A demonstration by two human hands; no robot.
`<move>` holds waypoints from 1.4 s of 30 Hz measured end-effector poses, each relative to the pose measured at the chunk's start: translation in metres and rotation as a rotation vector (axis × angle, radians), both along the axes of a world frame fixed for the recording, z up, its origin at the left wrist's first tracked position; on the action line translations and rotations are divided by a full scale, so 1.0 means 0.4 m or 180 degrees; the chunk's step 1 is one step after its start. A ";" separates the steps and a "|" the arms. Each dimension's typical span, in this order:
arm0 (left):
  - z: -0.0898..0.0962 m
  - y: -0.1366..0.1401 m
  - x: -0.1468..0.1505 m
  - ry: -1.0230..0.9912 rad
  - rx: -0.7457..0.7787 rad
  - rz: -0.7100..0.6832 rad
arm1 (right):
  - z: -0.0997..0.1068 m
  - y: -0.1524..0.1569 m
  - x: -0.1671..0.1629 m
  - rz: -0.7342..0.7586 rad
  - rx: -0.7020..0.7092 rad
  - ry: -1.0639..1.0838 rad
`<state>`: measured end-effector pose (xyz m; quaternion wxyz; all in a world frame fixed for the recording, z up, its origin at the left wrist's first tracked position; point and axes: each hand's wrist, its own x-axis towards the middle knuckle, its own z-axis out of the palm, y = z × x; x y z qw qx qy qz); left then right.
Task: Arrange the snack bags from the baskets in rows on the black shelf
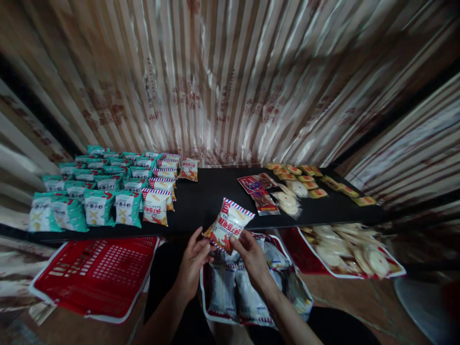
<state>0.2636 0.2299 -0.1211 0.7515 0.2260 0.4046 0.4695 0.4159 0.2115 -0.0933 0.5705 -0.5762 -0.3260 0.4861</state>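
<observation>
The right hand is clamped on a snack bag, thumb across its lower part; the left hand is at the bag's left corner, though I cannot tell whether it grips. The bag tilts at the near edge of the black shelf, above a filled basket. Open shelf runs between the green bags on the left and the red packets on the right. A striped curtain hangs along the far side.
</observation>
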 end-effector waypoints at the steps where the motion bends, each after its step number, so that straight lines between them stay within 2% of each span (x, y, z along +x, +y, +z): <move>1: -0.003 0.016 0.002 0.0093 0.0068 0.0089 | 0.002 0.019 0.002 0.0055 -0.0018 -0.0035; 9: -0.031 0.175 0.037 0.0440 0.0182 0.0794 | 0.003 0.223 -0.019 0.0266 -0.0050 -0.0300; 13: -0.048 0.261 0.041 0.1229 0.0453 0.1150 | -0.008 0.335 -0.037 0.0253 -0.0053 -0.0450; 16: -0.054 0.302 0.052 0.1987 0.0889 0.1301 | -0.024 0.411 -0.052 0.0280 -0.0060 -0.0521; 21: -0.062 0.345 0.086 0.2638 0.1833 0.1334 | -0.049 0.512 -0.078 0.0251 -0.0175 -0.0685; 24: -0.088 0.376 0.088 0.2994 0.2099 0.1360 | -0.056 0.556 -0.091 0.0228 -0.0272 -0.0802; 30: -0.141 0.428 0.051 0.3334 0.2141 0.1321 | -0.075 0.616 -0.102 0.0469 -0.0210 -0.0880; 34: -0.152 0.445 0.043 0.3484 0.2152 0.1346 | -0.098 0.648 -0.105 0.0590 -0.0181 -0.1097; 38: -0.160 0.454 0.043 0.3493 0.2186 0.1331 | -0.117 0.672 -0.105 0.0792 -0.0231 -0.1618; 42: -0.172 0.462 0.038 0.3602 0.2285 0.1369 | -0.120 0.693 -0.102 0.0789 -0.0201 -0.2036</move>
